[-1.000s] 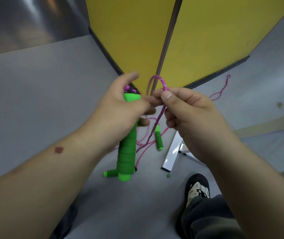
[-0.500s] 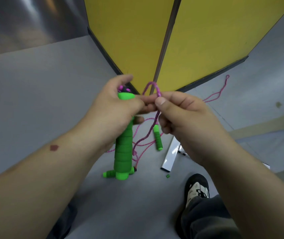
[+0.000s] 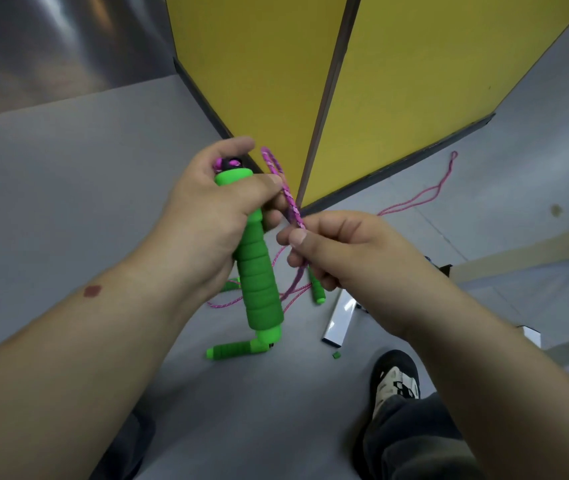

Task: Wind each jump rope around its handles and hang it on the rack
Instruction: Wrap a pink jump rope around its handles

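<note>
Closest to the camera, at chest height, the left hand (image 3: 207,216) curls round the top of a ribbed green foam jump-rope handle (image 3: 259,268), whose long axis runs nearly upright, tilted a little, with its free end hanging down towards the grey floor (image 3: 68,161). Just to its right, the right hand (image 3: 342,251) pinches a doubled length of pink braided cord (image 3: 288,195) between thumb and forefinger; the cord rises in a narrow loop beside the handle's top, touching the left fingers. Winding would seem to call for carrying that cord leftwards across the handle, so the right hand is the better placed. Below lie two more green handles (image 3: 231,351) (image 3: 316,289) and slack cord trailing far right. No rack can be made out.
</note>
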Demonstrator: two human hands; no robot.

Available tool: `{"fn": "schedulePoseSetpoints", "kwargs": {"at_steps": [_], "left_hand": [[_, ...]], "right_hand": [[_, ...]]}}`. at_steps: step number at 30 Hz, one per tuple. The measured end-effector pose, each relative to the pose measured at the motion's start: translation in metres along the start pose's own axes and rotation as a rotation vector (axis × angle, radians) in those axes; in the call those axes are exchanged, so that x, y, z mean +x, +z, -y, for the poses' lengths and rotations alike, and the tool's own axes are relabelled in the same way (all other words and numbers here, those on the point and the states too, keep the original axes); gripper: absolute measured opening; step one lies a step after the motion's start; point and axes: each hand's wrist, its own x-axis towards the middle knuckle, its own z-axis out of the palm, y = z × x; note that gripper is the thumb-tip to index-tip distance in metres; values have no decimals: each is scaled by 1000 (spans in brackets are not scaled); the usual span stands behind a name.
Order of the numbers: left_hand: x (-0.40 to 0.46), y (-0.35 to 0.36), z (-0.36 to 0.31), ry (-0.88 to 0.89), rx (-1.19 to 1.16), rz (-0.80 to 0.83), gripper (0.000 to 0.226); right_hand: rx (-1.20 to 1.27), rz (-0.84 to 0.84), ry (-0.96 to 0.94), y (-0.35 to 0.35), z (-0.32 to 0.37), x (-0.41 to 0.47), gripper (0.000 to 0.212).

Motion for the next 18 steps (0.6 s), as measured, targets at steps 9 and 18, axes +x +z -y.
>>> {"fn": "schedulePoseSetpoints", "kwargs": {"at_steps": [9,18], "left_hand": [[-20,14,12,-25,362,332,57],[-1,2,2,18,22,3,61]], "right_hand": [[207,-248,-138,-4,2,2,19],[64,93,39,2,1,-1,16]]}}
